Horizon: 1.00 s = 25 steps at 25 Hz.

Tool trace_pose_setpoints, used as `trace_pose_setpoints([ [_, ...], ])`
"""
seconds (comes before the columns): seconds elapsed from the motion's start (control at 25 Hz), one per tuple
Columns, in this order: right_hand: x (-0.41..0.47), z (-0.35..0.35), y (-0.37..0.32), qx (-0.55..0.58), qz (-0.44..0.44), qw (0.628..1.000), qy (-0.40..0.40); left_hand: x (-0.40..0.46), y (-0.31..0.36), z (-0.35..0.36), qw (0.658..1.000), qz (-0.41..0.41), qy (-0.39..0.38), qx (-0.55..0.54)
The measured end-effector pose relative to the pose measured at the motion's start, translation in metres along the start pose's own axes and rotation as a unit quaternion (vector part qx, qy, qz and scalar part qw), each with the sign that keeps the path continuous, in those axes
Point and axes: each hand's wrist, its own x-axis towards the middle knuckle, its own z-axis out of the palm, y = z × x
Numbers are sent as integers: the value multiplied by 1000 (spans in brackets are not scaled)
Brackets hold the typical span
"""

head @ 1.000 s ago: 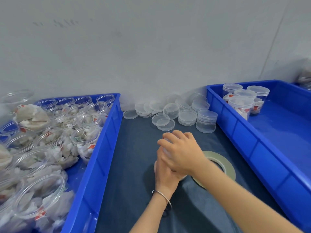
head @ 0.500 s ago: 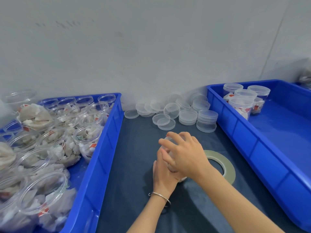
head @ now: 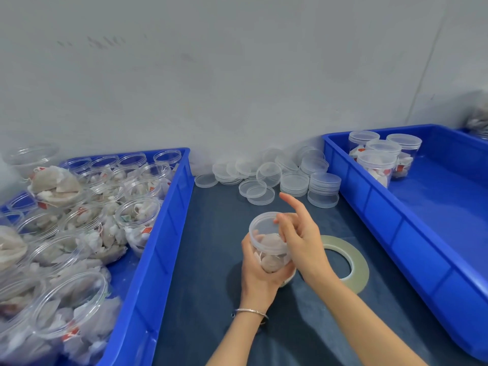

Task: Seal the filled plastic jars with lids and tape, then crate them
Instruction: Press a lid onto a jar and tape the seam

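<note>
from the head view, the left hand (head: 260,270) grips a clear plastic jar (head: 269,247) from below and behind, its fingers curled round the jar's lower body, holding it tilted above the dark blue table mat (head: 211,247). the jar is filled with pale sachets and has a clear lid (head: 265,225) on its mouth. the right hand (head: 301,239) is at the jar's right side with its fingers loosely spread, the forefinger pointing up and away; the thumb touches the lid's edge, and whether it really pinches anything i cannot tell. a thin bracelet (head: 250,311) sits on the left wrist. a roll of tape (head: 348,262) lies flat on the mat just right of the hands, partly behind the right wrist. loose lids (head: 293,178) are heaped and stacked near the wall. the left blue crate (head: 163,233) holds many open filled jars; the right blue crate (head: 383,215) holds four lidded jars (head: 380,159) in its far corner.
</note>
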Motion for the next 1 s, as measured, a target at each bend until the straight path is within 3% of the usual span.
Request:
trace_pose_setpoints([
  [0.12, 2, -7, 5, 41, 0, 999, 15, -1, 1, 0, 1000, 2, -3, 15],
  [0.28, -6, -28, 12, 170, -5, 985, -23, -1, 0, -2, 999, 5, -2, 41],
  [0.4, -13, -46, 20, 152, 39, 987, 40, 1, 2, -1, 998, 11, 6, 61],
  [0.44, -17, -53, 26, 97, 63, 991, 71, 1, 3, -1, 998, 13, 8, 59],
  [0.52, -29, -67, 38, -125, 92, 985, 77, 0, 6, -4, 998, 19, 0, 54],
  [0.56, -37, -73, 44, -261, 92, 961, 32, 0, 7, -6, 998, 22, -17, 52],
  [0.68, -53, -82, 59, -562, 28, 815, -138, -5, 18, -15, 998, 15, -51, 25],
  [0.72, -55, -82, 59, -602, 11, 783, -153, -10, 24, -18, 999, 30, -10, 20],
  [0.76, -56, -83, 58, -615, -3, 774, -148, -16, 29, -20, 996, 68, 55, 10],
  [0.8, -57, -85, 55, -593, -12, 794, -133, -24, 34, -22, 986, 121, 118, -3],
  [0.88, -60, -91, 39, -459, 8, 885, -81, -41, 47, -19, 967, 208, 148, 6],
  [0.96, -67, -101, 18, -283, 59, 956, -46, -55, 58, -7, 971, 230, 61, 32],
  [1.0, -72, -104, 9, -222, 58, 973, -34, -59, 65, 0, 979, 199, -9, 51],
])
